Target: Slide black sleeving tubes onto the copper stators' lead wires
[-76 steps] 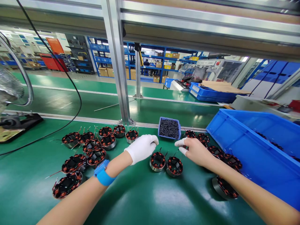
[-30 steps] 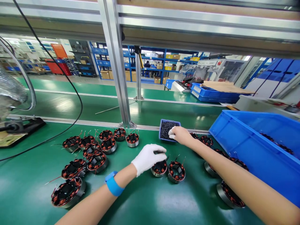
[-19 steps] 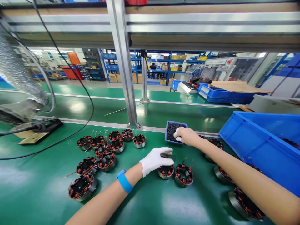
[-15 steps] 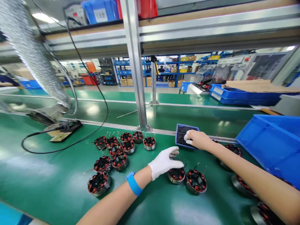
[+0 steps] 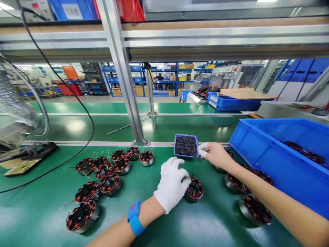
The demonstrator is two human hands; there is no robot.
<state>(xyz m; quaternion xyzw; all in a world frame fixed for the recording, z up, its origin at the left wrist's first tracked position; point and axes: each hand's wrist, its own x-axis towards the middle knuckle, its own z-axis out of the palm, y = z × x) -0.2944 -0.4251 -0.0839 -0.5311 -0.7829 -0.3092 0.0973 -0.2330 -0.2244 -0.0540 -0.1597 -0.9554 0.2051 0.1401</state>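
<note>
My left hand (image 5: 171, 183), in a white glove, is at the left edge of a motor stator (image 5: 194, 190) with copper windings. Its thumb and forefinger close at the stator's rim, by its lead wires; the other fingers are loosely curled. My right hand (image 5: 216, 154), with white covers on the fingertips, is beside the right edge of a small blue tray (image 5: 186, 156). Its fingertips are pinched together, and anything between them is too small to make out. Short thin black tubes (image 5: 185, 145) fill the tray.
Several stators (image 5: 110, 184) stand in a group at left, others (image 5: 255, 209) under my right forearm. A large blue bin (image 5: 277, 164) holding stators stands at right. A metal post (image 5: 123, 75) rises behind the bench, and a black cable (image 5: 87, 137) loops at left.
My right hand has come out of the tray of black tubes to its right side. My left hand's fingers have closed in at the right-hand stator. The view has swung right.
</note>
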